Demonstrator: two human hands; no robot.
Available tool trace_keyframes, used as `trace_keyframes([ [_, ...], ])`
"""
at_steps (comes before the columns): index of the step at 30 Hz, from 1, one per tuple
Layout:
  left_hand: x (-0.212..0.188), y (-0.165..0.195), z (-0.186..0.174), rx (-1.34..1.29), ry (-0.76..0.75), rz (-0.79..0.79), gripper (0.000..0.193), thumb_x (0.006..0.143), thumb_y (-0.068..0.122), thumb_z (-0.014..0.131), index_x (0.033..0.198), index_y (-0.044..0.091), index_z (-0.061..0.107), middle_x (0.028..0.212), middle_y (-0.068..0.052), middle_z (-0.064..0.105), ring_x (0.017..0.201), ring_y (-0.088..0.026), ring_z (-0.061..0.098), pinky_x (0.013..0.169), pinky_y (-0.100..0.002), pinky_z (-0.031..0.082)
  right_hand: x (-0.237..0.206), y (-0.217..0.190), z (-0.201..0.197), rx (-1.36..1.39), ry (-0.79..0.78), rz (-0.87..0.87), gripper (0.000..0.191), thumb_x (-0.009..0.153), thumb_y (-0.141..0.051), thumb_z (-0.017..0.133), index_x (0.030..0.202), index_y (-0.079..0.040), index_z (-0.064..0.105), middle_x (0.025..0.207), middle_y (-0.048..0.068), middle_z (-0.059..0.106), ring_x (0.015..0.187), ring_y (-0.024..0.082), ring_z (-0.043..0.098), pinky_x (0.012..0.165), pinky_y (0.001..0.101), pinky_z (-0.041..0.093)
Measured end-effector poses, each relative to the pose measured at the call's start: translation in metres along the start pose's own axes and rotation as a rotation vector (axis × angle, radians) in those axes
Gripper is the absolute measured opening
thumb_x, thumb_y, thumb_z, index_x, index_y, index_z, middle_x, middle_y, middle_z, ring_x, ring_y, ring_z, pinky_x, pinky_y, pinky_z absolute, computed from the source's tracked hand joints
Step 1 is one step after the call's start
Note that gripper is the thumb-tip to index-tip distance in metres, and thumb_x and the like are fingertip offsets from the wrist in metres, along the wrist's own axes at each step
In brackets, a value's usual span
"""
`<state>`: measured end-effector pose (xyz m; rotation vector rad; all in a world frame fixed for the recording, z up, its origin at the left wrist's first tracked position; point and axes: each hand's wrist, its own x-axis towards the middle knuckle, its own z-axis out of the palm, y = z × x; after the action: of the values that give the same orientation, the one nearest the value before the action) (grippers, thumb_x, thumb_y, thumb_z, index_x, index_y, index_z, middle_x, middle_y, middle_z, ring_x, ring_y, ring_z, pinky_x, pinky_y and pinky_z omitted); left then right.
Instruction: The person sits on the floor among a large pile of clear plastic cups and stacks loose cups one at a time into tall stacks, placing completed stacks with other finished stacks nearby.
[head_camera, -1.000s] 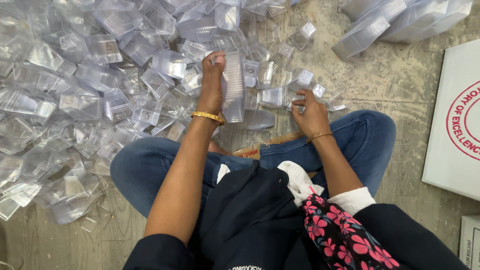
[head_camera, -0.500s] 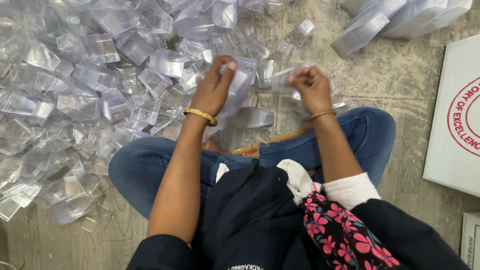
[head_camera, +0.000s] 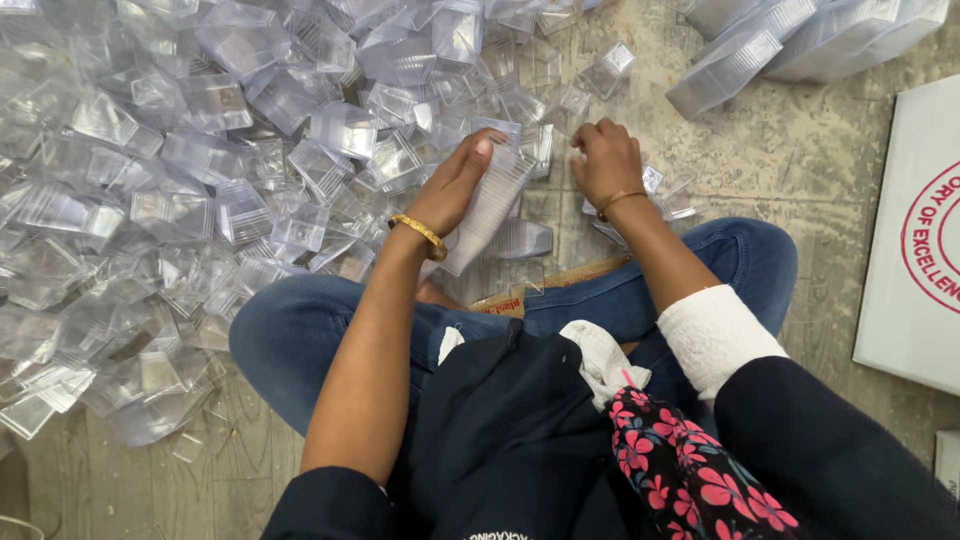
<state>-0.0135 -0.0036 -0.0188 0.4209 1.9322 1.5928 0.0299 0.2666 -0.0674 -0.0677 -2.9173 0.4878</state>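
Head camera: a person sits cross-legged in blue jeans on a scuffed grey concrete floor (head_camera: 800, 170), facing a sprawling heap of small clear plastic square containers (head_camera: 200, 190) that spreads from the top edge of the floor down along the left edge. The left hand (head_camera: 455, 185), a gold bangle (head_camera: 420, 232) at its wrist, wraps around a tall nested stack of clear plastic containers (head_camera: 488, 210). The stack's long axis runs on a slant, its lower end near the person's left knee and its upper end pointing up and to the right toward the heap. The right hand (head_camera: 605, 160) is curled, fingers bent down over loose containers just right of the stack's top; whether it pinches one cannot be told. A single clear container (head_camera: 522, 240) lies on the floor between the two wrists. Two longer sleeves of stacked clear containers (head_camera: 760, 55) lie at the floor's top right corner, well apart from the hands. A white cardboard box with a red round print (head_camera: 915, 240) sits along the right edge. A flattened brown cardboard strip (head_camera: 520, 295) shows under the knees
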Motion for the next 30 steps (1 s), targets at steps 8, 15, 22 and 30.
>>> trace_keyframes([
  [8,-0.004,0.009,-0.002,0.027,-0.107,-0.07,0.062,0.103,0.057,0.035,0.155,0.024,0.042,0.158,-0.007,0.046,0.146,-0.026,0.041,0.117,-0.036,0.03,0.027,0.023,-0.033,1.026,-0.237,0.588,0.012,0.094,-0.013,0.075,0.101,-0.005,0.072,0.091,0.003,0.072,0.076,0.011,0.067,0.068,0.0259,0.057],
  [15,-0.009,0.022,-0.002,-0.284,-0.083,-0.123,0.063,0.102,0.06,0.039,0.152,0.024,0.051,0.155,-0.009,0.053,0.142,-0.028,0.047,0.114,-0.041,0.035,0.006,-0.042,-0.038,1.193,-0.438,0.484,0.015,0.099,-0.013,0.067,0.11,-0.004,0.071,0.094,0.004,0.07,0.081,0.012,0.067,0.076,0.0277,0.059],
  [22,-0.003,0.016,-0.006,-0.583,0.124,0.139,0.071,0.103,0.063,0.045,0.155,0.015,0.045,0.161,-0.014,0.044,0.146,-0.032,0.046,0.119,-0.043,0.042,-0.049,-0.099,-0.043,1.828,-0.783,0.424,0.072,0.088,-0.003,0.073,0.15,-0.009,0.037,0.131,0.01,0.058,0.12,0.021,0.063,0.104,0.0405,0.057],
  [30,0.01,-0.004,0.003,-0.101,0.388,0.227,0.079,0.106,0.067,0.028,0.163,0.012,0.032,0.172,-0.014,0.029,0.161,-0.031,0.022,0.13,-0.044,0.019,-0.062,-0.13,-0.037,1.126,-0.291,0.359,0.095,0.081,0.002,0.078,0.16,-0.014,0.028,0.125,0.013,0.049,0.102,0.018,0.061,0.086,0.0326,0.06],
])
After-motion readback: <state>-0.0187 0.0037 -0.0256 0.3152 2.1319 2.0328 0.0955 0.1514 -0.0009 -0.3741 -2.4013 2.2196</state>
